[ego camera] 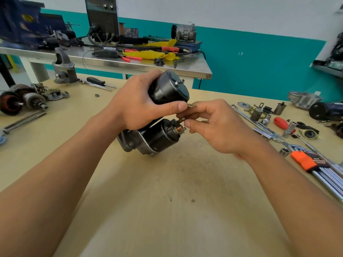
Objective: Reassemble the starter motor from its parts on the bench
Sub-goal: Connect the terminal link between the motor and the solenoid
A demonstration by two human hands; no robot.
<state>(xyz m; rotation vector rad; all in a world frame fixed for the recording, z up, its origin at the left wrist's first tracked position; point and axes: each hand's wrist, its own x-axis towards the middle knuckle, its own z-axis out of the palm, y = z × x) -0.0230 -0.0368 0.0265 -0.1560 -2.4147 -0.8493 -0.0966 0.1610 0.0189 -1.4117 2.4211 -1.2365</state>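
Observation:
A black starter motor (167,89) stands tilted on the wooden bench (167,201), its aluminium nose resting on the wood. My left hand (141,102) grips the upper black cylinder, thumb along its lower edge. Below it sits the black solenoid (157,136), its copper stud (179,129) pointing right. My right hand (213,125) pinches a small metal terminal tab (192,105) right beside the solenoid's end, next to my left thumb tip.
Armatures and a drive gear (22,100) lie at the left with a grey housing (64,68) and a screwdriver (96,81). Sockets, a red-handled tool (281,122) and an orange hex key set (306,162) crowd the right. A steel table (111,58) stands behind.

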